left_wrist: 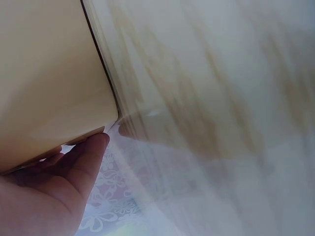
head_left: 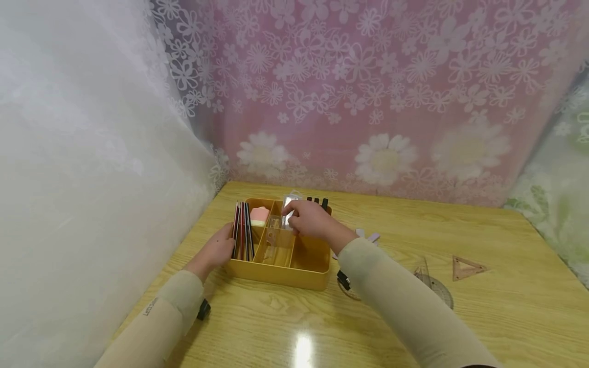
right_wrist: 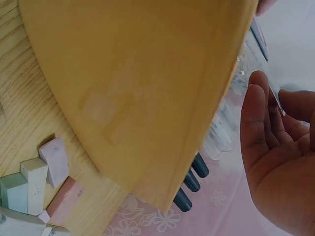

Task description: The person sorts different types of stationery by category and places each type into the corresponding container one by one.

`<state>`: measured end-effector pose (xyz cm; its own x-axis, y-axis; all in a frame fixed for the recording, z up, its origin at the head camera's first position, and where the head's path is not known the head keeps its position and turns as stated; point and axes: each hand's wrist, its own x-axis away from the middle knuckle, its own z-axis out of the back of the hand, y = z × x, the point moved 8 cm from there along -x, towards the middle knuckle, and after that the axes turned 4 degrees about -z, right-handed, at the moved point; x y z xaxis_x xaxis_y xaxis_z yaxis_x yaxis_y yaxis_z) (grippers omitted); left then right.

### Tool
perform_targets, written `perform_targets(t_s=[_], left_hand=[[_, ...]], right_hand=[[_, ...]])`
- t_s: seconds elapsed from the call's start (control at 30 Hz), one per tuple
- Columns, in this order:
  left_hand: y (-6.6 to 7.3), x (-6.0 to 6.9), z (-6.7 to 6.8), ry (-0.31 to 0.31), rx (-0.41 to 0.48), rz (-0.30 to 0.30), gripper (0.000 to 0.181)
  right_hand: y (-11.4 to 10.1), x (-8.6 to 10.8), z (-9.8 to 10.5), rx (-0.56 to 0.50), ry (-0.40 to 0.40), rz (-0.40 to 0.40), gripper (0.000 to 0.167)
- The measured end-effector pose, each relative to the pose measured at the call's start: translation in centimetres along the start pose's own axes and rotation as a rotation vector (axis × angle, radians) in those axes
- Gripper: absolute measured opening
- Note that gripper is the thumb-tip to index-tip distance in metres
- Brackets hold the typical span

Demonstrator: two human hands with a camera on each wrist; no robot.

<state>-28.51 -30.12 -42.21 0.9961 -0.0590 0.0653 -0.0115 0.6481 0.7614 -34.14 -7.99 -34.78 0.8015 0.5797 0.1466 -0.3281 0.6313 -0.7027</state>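
A yellow divided organizer box [head_left: 276, 276] stands on the table. My left hand [head_left: 218, 249] grips its left wall beside a bundle of pencils [head_left: 242, 232]; in the left wrist view the fingers lie along the rim. Above the middle compartments, my right hand [head_left: 307, 217] pinches a thin clear plastic piece [right_wrist: 277, 98] between thumb and finger. Its kind is hard to make out. A clear case [head_left: 291, 197] stands behind that hand. Clear plastic pieces [head_left: 271, 245] lean in the front middle compartment, and a pink eraser-like block [head_left: 259, 215] sits behind the pencils.
Dark capped pens [head_left: 324, 203] stand in the box's back right. Several eraser-like blocks [right_wrist: 35, 184] lie right of the box. Farther right are a triangle ruler [head_left: 467, 268] and a round protractor [head_left: 442, 292]. A pink floral curtain [head_left: 368, 102] hangs behind the table.
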Motion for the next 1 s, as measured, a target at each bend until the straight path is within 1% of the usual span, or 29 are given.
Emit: perform_targets(t_s=[0.13, 0.3, 0.43, 0.6, 0.77, 0.83, 0.93, 1.0], left_hand=[[0.0, 0.0, 0.0, 0.003, 0.0, -0.002, 0.057], [-0.1, 0.1, -0.1, 0.003, 0.018, 0.007, 0.057], [-0.1, 0.2, -0.1, -0.004, 0.014, 0.014, 0.058], [0.0, 0.0, 0.0, 0.0, -0.006, 0.0, 0.057], [0.0, 0.1, 0.1, -0.002, -0.019, 0.009, 0.058], [0.0, 0.1, 0.0, -0.002, -0.016, 0.016, 0.058], [0.1, 0.2, 0.0, -0.001, -0.015, 0.006, 0.057], [0.1, 0.2, 0.0, 0.002, -0.012, 0.006, 0.057]], right_hand=[[0.3, -0.5, -0.3, 0.02, 0.016, -0.015, 0.029], [0.6, -1.0, -0.6, 0.09, 0.044, -0.024, 0.03], [0.7, -1.2, -0.7, 0.113, 0.04, -0.03, 0.033], [0.5, -1.2, -0.8, 0.147, 0.03, -0.024, 0.036], [0.4, -1.2, -0.9, 0.191, 0.02, -0.02, 0.04], [0.4, -1.1, -0.9, 0.194, 0.015, -0.015, 0.042], [0.4, -0.9, -0.7, 0.192, 0.018, -0.001, 0.044], [0.4, -0.5, -0.4, 0.167, 0.02, 0.007, 0.045]])
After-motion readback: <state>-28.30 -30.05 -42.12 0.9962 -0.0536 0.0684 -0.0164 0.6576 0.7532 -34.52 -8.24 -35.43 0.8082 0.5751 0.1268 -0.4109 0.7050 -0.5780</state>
